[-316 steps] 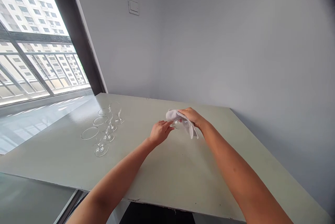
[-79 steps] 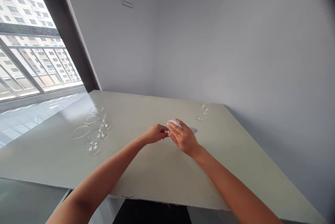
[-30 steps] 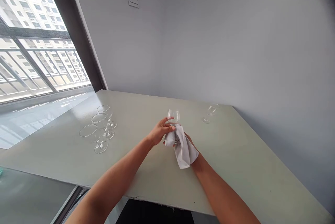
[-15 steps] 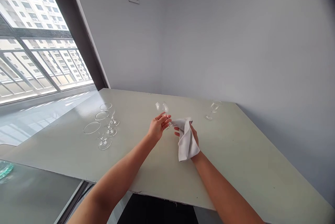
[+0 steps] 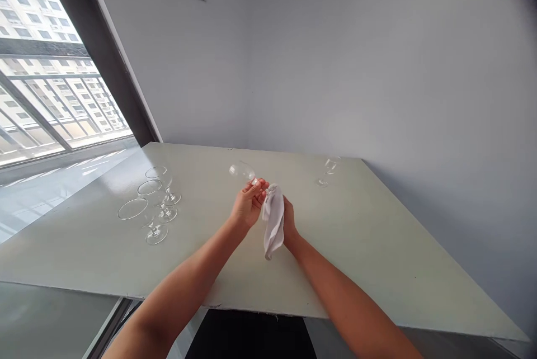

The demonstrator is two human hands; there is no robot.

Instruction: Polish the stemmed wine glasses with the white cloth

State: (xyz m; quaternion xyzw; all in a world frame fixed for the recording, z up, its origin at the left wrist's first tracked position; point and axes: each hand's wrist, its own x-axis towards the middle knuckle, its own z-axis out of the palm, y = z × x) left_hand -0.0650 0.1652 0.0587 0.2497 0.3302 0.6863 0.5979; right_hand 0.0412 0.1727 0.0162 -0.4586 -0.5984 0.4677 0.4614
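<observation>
A clear stemmed glass (image 5: pixel 242 170) is tilted in the air over the table, its bowl toward the far left. My left hand (image 5: pixel 249 202) is closed on it near the stem, fingers pinched. A pale grey cloth (image 5: pixel 274 219) hangs from my right hand (image 5: pixel 289 218), which is closed round it. The cloth's upper end is bunched against the foot end of the glass and hides that foot. Most of my right hand's fingers are behind the cloth.
Three stemmed glasses, the nearest one (image 5: pixel 156 233) included, stand in a row at the left of the pale table (image 5: pixel 356 269). Another stemmed glass (image 5: pixel 327 171) stands at the back right. Walls (image 5: pixel 319 68) border the far side; a window is at left.
The held glass has tipped further to the left. My right hand has brought the cloth left and up against its foot. The view has shifted slightly right.
</observation>
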